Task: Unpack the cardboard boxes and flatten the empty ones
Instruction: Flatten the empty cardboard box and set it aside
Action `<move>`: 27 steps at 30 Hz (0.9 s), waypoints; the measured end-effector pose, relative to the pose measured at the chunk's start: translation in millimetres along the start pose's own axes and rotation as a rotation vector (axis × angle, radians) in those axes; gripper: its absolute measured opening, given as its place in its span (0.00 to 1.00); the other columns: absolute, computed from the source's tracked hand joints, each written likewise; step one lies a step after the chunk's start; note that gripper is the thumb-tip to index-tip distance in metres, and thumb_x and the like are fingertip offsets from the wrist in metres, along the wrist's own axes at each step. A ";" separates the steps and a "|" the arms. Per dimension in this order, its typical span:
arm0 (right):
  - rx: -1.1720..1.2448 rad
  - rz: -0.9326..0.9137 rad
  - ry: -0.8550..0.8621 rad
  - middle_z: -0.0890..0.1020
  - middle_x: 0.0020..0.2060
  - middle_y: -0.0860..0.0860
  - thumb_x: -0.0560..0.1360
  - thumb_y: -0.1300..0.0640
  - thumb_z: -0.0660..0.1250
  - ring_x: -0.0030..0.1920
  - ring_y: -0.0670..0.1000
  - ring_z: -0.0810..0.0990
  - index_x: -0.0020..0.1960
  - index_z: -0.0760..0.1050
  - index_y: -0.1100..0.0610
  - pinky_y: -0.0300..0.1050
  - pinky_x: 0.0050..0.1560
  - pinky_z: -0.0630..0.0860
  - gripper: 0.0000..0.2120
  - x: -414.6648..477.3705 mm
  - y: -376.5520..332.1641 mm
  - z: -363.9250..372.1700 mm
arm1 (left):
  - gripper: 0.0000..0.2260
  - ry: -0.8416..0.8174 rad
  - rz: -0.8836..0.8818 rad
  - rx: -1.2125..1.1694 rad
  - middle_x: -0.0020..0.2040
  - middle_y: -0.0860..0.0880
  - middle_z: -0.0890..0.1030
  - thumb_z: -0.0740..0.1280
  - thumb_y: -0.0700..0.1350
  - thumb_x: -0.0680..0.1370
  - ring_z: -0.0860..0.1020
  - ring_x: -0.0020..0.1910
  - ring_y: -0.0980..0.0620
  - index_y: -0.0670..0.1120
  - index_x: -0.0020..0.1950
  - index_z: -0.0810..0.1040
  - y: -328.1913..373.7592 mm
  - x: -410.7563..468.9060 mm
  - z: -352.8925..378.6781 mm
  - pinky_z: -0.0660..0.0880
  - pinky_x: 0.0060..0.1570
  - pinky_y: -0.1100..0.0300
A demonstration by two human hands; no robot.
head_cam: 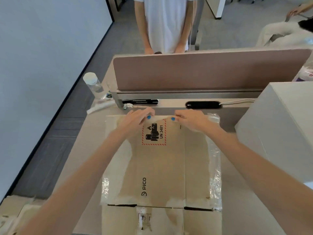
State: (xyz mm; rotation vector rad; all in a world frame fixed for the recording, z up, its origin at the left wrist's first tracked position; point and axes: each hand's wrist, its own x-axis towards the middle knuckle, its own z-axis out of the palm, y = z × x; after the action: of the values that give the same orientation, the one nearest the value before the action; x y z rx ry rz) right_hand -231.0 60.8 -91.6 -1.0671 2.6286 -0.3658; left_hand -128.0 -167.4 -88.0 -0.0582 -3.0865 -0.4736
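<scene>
The near end of the box (160,167) was cut off by the lower frame edge, and parts of its far half were covered by both forearms. What lay under the fingers could not be made out clearly: a pale strip ran along the far edge between the hands, and it could not be told whether it was tape or cardboard. The box was laid flat on the desk (91,133), directly in front of the wearer, with its long axis running away from the wearer toward the divider (203,70). The print and the battery label (154,132) were turned sideways. Crinkled clear tape (215,167) was seen along both long sides. The far edge was pinched by the left hand (135,119) and the right hand (191,120), fingers curled, hands set near each other.
</scene>
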 end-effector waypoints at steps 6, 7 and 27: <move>0.036 0.029 -0.027 0.76 0.38 0.45 0.82 0.46 0.52 0.38 0.47 0.73 0.47 0.69 0.51 0.43 0.35 0.65 0.12 50.9 37.6 51.6 | 0.14 -0.089 0.008 -0.008 0.56 0.50 0.76 0.53 0.36 0.82 0.73 0.56 0.49 0.49 0.62 0.72 -43.5 39.4 62.3 0.59 0.51 0.58; 0.041 0.034 -0.033 0.76 0.38 0.46 0.82 0.46 0.52 0.38 0.47 0.73 0.47 0.69 0.51 0.43 0.34 0.64 0.12 58.0 42.7 59.8 | 0.13 -0.104 0.000 -0.009 0.55 0.50 0.75 0.54 0.37 0.83 0.72 0.56 0.49 0.49 0.63 0.72 -50.1 44.7 73.2 0.60 0.52 0.58; -0.093 0.061 -0.060 0.51 0.78 0.55 0.82 0.48 0.55 0.78 0.55 0.48 0.78 0.50 0.57 0.52 0.77 0.49 0.29 27.5 57.7 170.8 | 0.24 -0.225 -0.078 0.112 0.77 0.48 0.64 0.49 0.57 0.80 0.61 0.75 0.45 0.53 0.74 0.68 -73.7 -13.9 184.7 0.61 0.72 0.45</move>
State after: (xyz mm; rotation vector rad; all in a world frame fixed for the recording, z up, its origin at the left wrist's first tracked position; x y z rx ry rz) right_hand -227.1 59.8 -274.0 -1.0067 2.6401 -0.1970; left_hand -119.4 -182.7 -286.6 0.0109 -3.3400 -0.3150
